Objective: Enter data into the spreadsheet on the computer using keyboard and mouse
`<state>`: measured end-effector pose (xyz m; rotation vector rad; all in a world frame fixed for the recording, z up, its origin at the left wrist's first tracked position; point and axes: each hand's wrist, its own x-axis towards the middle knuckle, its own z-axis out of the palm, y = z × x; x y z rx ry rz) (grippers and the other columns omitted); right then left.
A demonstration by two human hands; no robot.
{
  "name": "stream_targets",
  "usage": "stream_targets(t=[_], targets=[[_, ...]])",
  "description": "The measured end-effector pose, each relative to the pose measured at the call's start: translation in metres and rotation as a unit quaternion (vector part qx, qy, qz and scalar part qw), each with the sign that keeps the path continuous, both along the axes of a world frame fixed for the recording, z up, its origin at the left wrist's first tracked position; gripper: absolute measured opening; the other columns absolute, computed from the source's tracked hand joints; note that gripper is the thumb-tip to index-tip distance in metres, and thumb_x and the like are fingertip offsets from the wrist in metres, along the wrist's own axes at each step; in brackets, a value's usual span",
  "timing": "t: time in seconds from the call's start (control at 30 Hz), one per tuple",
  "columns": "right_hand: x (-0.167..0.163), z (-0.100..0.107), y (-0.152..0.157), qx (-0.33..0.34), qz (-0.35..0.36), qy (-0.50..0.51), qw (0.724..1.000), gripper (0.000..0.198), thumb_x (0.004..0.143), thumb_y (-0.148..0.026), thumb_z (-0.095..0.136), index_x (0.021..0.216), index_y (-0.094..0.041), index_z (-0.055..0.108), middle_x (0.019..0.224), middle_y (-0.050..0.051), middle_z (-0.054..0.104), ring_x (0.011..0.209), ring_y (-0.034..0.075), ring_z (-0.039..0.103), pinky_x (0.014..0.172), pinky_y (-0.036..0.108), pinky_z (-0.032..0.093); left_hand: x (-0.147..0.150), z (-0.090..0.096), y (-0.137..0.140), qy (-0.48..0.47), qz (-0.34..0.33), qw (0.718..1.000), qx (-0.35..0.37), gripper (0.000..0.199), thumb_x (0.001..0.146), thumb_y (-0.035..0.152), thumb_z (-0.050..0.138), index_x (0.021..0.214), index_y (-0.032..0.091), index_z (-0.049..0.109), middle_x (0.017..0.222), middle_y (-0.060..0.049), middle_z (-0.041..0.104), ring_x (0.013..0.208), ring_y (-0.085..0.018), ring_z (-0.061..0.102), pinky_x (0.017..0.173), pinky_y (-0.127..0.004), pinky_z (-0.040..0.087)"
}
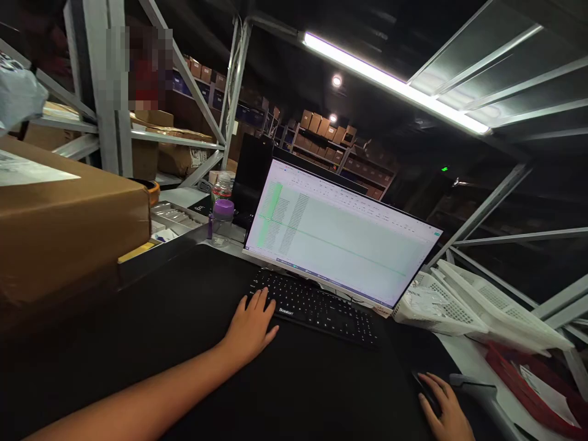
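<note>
My left hand (250, 323) rests at the left end of a black keyboard (316, 306), fingers stretched out over its keys and thumb apart. At the lower right, my right hand (446, 409) is wrapped over a black computer mouse (426, 392), which is partly hidden under the palm and fingers. Behind the keyboard stands a monitor (340, 236) showing a spreadsheet, with one column filled in green; its text is too small to read. Just right of the mouse lies a grey handheld device with a handle (487, 398), perhaps a scanner.
A large cardboard box (68, 226) stands at the left, beside a tray of small items (177, 215). A purple-lidded jar (223, 222) is left of the monitor. White plastic baskets (459, 303) and a red basket (514, 373) sit at the right. Metal shelving surrounds the desk.
</note>
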<state>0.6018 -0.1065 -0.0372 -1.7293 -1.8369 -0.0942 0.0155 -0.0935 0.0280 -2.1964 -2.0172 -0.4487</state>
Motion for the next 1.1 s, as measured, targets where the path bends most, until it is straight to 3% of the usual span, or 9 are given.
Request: stream_targets(t=[0.2, 0.4, 0.6, 0.77, 0.9, 1.1], targets=[[-0.024, 0.023, -0.013, -0.018, -0.019, -0.005, 1.0, 0.051, 0.092, -0.057, 0.054, 0.129, -0.029, 0.072, 0.139, 0.008, 0.065, 0.127, 0.03, 0.067, 0.104, 0.044, 0.058, 0.002, 0.006, -0.001, 0.008, 0.0, 1.0, -0.014, 0.058, 0.098, 0.038, 0.056, 0.151, 0.015, 0.059, 0.17, -0.024, 0.036, 0.155, -0.04, 0.04, 0.125, -0.059, 0.032], [-0.043, 0.041, -0.022, -0.033, -0.038, -0.006, 0.999, 0.049, 0.093, -0.049, 0.052, 0.134, -0.029, 0.07, 0.14, 0.007, 0.061, 0.124, 0.027, 0.066, 0.105, 0.045, 0.057, 0.002, -0.009, 0.011, -0.01, 0.009, 1.0, 0.011, 0.071, 0.095, 0.048, 0.058, 0.155, 0.011, 0.053, 0.172, -0.027, 0.03, 0.154, -0.045, 0.037, 0.119, -0.061, 0.038], [-0.04, 0.037, -0.022, -0.029, -0.037, -0.011, 0.999, 0.05, 0.094, -0.049, 0.051, 0.137, -0.03, 0.067, 0.142, 0.007, 0.06, 0.128, 0.027, 0.065, 0.107, 0.044, 0.056, 0.002, -0.018, 0.014, -0.017, 0.012, 0.999, 0.025, 0.075, 0.093, 0.05, 0.061, 0.157, 0.014, 0.051, 0.173, -0.028, 0.026, 0.154, -0.046, 0.036, 0.12, -0.063, 0.036], [-0.036, 0.032, -0.019, -0.027, -0.036, -0.015, 0.999, 0.051, 0.094, -0.052, 0.049, 0.137, -0.03, 0.068, 0.142, 0.007, 0.061, 0.129, 0.027, 0.066, 0.104, 0.042, 0.058, 0.004, -0.006, 0.01, -0.015, 0.004, 1.0, 0.005, 0.069, 0.09, 0.049, 0.068, 0.155, 0.028, 0.057, 0.175, -0.024, 0.022, 0.156, -0.046, 0.035, 0.118, -0.063, 0.036], [-0.029, 0.019, -0.016, -0.003, -0.028, -0.003, 1.0, 0.051, 0.095, -0.056, 0.05, 0.135, -0.031, 0.069, 0.141, 0.007, 0.063, 0.128, 0.029, 0.067, 0.106, 0.043, 0.057, 0.004, 0.006, 0.005, -0.016, 0.001, 1.0, -0.022, 0.065, 0.089, 0.05, 0.072, 0.15, 0.029, 0.062, 0.176, -0.022, 0.023, 0.159, -0.045, 0.031, 0.119, -0.063, 0.035], [-0.028, 0.007, -0.011, 0.034, -0.011, 0.015, 0.999, 0.047, 0.094, -0.057, 0.051, 0.128, -0.032, 0.072, 0.135, 0.007, 0.067, 0.124, 0.028, 0.069, 0.104, 0.041, 0.058, 0.003, 0.011, -0.001, -0.013, -0.013, 0.999, -0.031, 0.064, 0.095, 0.05, 0.065, 0.155, 0.029, 0.057, 0.175, -0.021, 0.024, 0.161, -0.039, 0.03, 0.128, -0.063, 0.023]])
